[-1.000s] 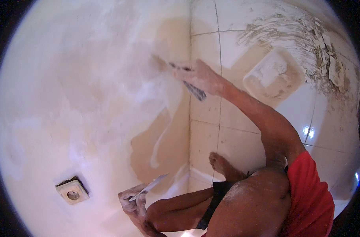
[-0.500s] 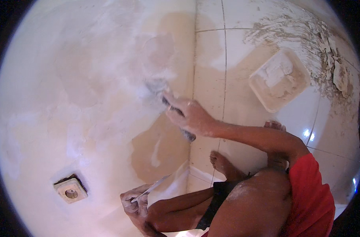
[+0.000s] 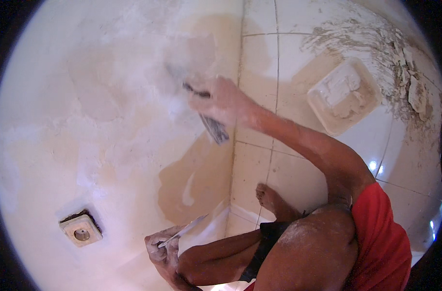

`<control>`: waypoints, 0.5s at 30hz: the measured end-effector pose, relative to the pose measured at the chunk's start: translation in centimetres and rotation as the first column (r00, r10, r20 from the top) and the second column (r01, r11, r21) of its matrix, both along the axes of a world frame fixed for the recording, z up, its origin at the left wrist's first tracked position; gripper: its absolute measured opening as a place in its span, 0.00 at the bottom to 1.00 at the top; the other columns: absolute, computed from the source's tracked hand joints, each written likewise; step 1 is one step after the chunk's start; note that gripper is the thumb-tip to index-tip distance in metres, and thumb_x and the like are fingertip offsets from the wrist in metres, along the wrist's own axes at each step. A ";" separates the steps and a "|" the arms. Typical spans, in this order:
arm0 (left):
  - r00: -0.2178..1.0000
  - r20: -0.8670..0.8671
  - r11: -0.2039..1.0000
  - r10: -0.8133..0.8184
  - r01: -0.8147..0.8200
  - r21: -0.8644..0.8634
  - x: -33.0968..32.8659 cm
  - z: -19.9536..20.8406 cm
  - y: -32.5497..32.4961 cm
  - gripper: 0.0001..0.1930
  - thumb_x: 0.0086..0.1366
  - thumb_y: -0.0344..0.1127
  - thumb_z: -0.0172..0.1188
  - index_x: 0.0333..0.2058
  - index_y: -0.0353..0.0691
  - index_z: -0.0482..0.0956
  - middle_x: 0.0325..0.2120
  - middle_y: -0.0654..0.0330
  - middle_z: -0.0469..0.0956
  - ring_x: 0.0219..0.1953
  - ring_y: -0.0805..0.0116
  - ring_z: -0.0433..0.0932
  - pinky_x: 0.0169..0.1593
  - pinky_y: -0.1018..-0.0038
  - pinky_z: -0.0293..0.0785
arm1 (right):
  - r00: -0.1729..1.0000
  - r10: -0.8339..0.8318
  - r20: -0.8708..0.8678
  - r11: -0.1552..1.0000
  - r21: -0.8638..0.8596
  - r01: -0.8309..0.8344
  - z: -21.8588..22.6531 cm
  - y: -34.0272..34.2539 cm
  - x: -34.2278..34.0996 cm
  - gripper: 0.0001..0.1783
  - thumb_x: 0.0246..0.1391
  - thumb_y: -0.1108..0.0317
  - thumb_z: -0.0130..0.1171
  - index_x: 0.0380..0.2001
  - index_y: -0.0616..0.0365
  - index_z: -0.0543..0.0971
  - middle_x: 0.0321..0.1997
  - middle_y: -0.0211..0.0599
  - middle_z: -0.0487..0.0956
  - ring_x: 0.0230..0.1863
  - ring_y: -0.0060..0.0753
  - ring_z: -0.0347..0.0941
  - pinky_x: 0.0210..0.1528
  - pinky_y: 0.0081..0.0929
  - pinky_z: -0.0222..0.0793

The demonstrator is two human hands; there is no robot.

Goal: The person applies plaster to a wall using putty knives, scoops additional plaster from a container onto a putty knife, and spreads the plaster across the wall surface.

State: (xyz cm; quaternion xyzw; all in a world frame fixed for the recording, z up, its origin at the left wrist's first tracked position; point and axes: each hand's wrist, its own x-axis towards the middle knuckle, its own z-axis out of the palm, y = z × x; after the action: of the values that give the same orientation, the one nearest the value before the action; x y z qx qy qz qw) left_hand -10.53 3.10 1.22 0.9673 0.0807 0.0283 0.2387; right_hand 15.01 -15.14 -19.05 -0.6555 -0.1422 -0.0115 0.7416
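Note:
My right hand (image 3: 220, 101), blurred by motion, grips a putty knife by its dark handle (image 3: 214, 130). The knife's smeared blade (image 3: 176, 72) lies at the wall (image 3: 104, 160), which is patched with white and tan filler. Low by the wall, my left hand (image 3: 161, 250) is closed around a thin, flat, pale blade (image 3: 188, 230), seen nearly edge-on. Whether that blade has a handle is hidden by the fingers. Both hands are dusted white. A pale rectangular tray (image 3: 323, 120) on the floor holds white putty (image 3: 336, 91).
A square wall socket (image 3: 81, 234) sits in a dark-edged cutout at lower left. Scraped debris (image 3: 417, 94) and smears cover the tiled floor (image 3: 298, 177) beyond the tray. My bare foot (image 3: 274, 200) and bent knees are close to the wall.
My right hand and the putty knife have moved up along the wall and slightly left. My left hand, still holding the thin blade, has barely moved.

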 end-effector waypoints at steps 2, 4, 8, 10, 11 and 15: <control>1.000 -0.003 0.998 0.024 -0.024 -0.062 0.5 0.3 -0.9 0.17 0.64 0.40 0.60 0.38 0.37 0.63 0.32 0.47 0.78 0.31 0.64 0.77 0.38 0.72 0.74 | 0.972 0.231 -0.050 0.972 -0.020 -0.232 2.2 -1.4 -2.2 0.27 0.55 0.60 0.53 0.54 0.67 0.71 0.21 0.45 0.73 0.21 0.30 0.68 0.30 0.29 0.68; 1.000 -0.010 0.999 0.013 -0.013 -0.052 0.8 0.3 -1.0 0.17 0.64 0.41 0.60 0.38 0.37 0.63 0.32 0.47 0.78 0.31 0.65 0.77 0.38 0.72 0.74 | 0.963 0.259 -0.071 0.965 0.047 -0.256 1.4 -1.9 -2.5 0.28 0.55 0.60 0.52 0.55 0.66 0.70 0.21 0.43 0.74 0.22 0.28 0.66 0.31 0.29 0.67; 1.000 0.017 0.997 0.023 -0.022 -0.078 0.7 0.3 -1.2 0.16 0.64 0.40 0.59 0.38 0.37 0.63 0.32 0.47 0.78 0.31 0.66 0.76 0.39 0.72 0.73 | 0.985 0.060 -0.162 0.997 -0.035 -0.067 0.0 -2.6 1.2 0.28 0.56 0.60 0.52 0.55 0.68 0.69 0.24 0.43 0.75 0.25 0.31 0.69 0.34 0.30 0.68; 1.000 0.003 0.996 0.030 -0.029 -0.082 0.8 0.1 -1.6 0.16 0.63 0.40 0.60 0.38 0.37 0.63 0.32 0.47 0.79 0.32 0.66 0.76 0.39 0.72 0.73 | 0.991 -0.051 -0.128 0.997 -0.063 0.043 -0.8 -1.6 2.8 0.28 0.57 0.60 0.52 0.56 0.68 0.68 0.25 0.43 0.76 0.26 0.34 0.71 0.35 0.31 0.68; 0.999 -0.007 0.997 0.040 -0.041 -0.073 0.8 0.2 -1.8 0.16 0.63 0.39 0.60 0.38 0.37 0.63 0.32 0.47 0.79 0.32 0.66 0.76 0.40 0.71 0.72 | 0.987 -0.160 -0.032 0.984 -0.085 0.157 -1.1 -0.1 3.5 0.29 0.57 0.59 0.53 0.57 0.67 0.67 0.28 0.45 0.77 0.29 0.40 0.72 0.37 0.34 0.69; 0.997 -0.013 0.992 0.082 -0.083 -0.100 0.6 0.0 -1.5 0.16 0.63 0.38 0.60 0.39 0.37 0.63 0.32 0.47 0.78 0.32 0.66 0.76 0.40 0.71 0.72 | 0.968 -0.241 0.068 0.963 -0.106 0.247 -2.4 6.7 0.9 0.32 0.57 0.57 0.55 0.58 0.67 0.64 0.34 0.50 0.78 0.38 0.53 0.73 0.43 0.40 0.69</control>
State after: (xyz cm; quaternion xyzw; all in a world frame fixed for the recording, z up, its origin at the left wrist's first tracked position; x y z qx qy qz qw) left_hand -9.93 1.64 1.22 0.9501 0.1229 0.0299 0.2851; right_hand 15.92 -8.48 -21.47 -0.7086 -0.0808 -0.1125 0.6919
